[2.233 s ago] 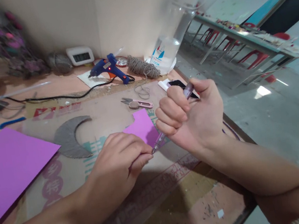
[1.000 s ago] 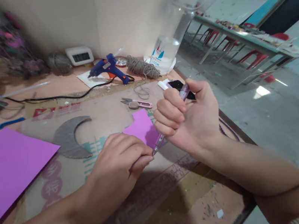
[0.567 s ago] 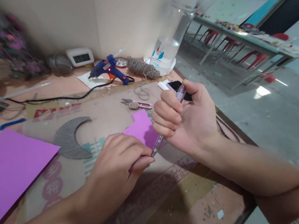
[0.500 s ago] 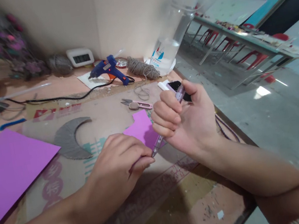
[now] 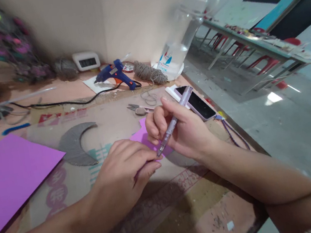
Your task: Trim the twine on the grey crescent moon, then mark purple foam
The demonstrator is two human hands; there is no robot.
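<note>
Standing on the bench (image 5: pixel 211 218), a bottle (image 5: pixel 185 31) holds clear liquid (image 5: pixel 177 50). The right hand (image 5: pixel 189 132) pinches a pen (image 5: pixel 171 127), tip at the left hand (image 5: pixel 126 168), whose grip is unclear.

We are holding a purple pen (image 5: pixel 171 127) in our right grip (image 5: pixel 189 131), its tip seemingly touching our left grip (image 5: pixel 129 164); a grey crescent (image 5: pixel 73 147) is lying by a purple sheet (image 5: pixel 17 177).

Wall, pale, plain (image 5: pixel 131 22). Floor, grey, with bright light patch (image 5: pixel 273 96). Long table (image 5: pixel 252 41), metal-legged; red stools (image 5: pixel 266 62) beneath.
</note>
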